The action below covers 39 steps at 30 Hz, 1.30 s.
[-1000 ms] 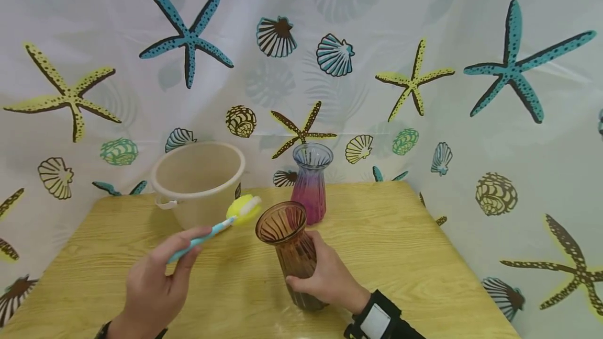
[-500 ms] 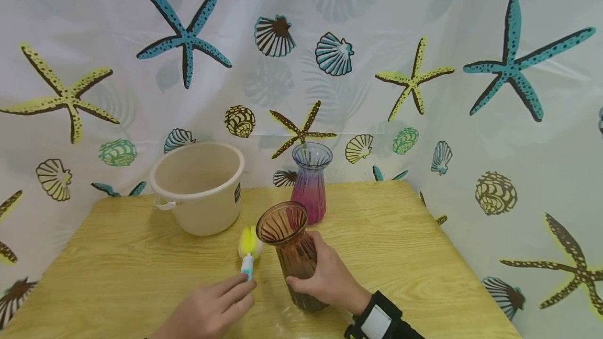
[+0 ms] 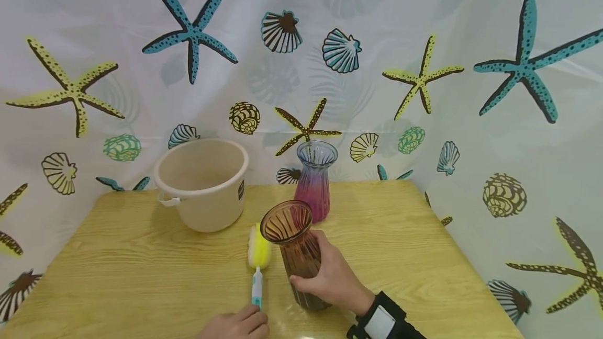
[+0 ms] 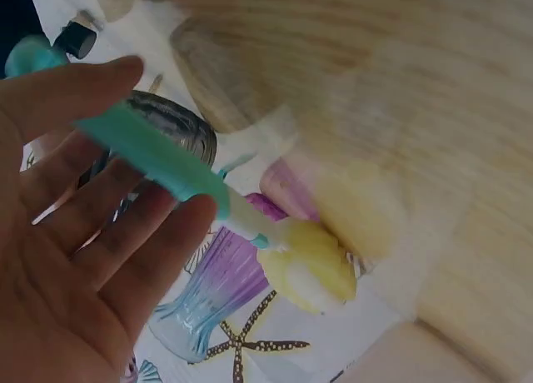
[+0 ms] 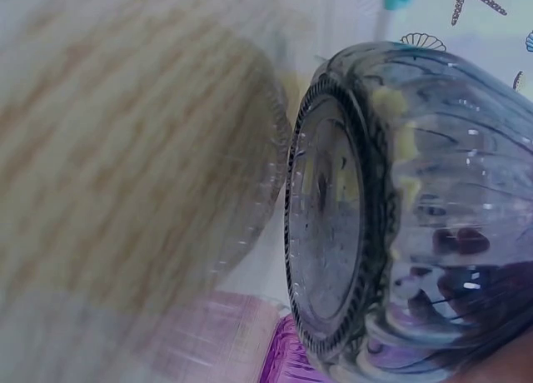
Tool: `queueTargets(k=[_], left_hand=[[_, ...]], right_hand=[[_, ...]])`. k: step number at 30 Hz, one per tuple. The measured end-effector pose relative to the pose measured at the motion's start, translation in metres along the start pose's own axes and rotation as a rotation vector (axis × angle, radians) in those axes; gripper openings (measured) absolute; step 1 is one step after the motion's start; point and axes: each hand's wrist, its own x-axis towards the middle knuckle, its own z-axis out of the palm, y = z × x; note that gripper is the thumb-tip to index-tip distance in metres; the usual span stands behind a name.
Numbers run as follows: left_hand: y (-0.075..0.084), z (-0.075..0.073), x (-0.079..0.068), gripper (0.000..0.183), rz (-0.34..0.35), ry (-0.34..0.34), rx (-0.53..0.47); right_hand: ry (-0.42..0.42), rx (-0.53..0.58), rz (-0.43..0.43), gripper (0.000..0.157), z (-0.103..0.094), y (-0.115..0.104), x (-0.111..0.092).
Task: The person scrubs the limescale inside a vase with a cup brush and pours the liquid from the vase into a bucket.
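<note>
Brown vase in right hand, brush in left hand

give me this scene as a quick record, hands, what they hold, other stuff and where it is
left hand: holds the brush by its handle
right hand: grips the brown vase
brown vase: tilted, mouth up and leaning left
brush: yellow-and-white head, outside the brown vase, left of it
bucket: upright, back left
pink-and-blue vase: upright, behind the brown vase
surface: wooden table
</note>
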Motion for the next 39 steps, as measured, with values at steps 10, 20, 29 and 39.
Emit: queueTargets(k=[10, 20, 29, 39], left_hand=[[-0.003, -0.001, -0.007, 0.022, -0.098, -0.136, -0.169], [-0.022, -0.021, 0.039, 0.069, -0.688, -0.201, -0.606], [-0.036, -0.004, 0.062, 0.091, -0.755, -0.063, -1.019], [-0.055, -0.009, 0.081, 0.085, -0.776, 0.182, -1.146]], right_hand=[[-0.005, 0.005, -0.025, 0.083, 0.004, -0.003, 0.003], [0.011, -0.050, -0.063, 0.077, -0.002, -0.015, 0.006], [-0.018, -0.041, -0.028, 0.078, 0.010, -0.015, 0.012], [-0.026, -0.208, -0.087, 0.078, -0.006, -0.048, 0.056]])
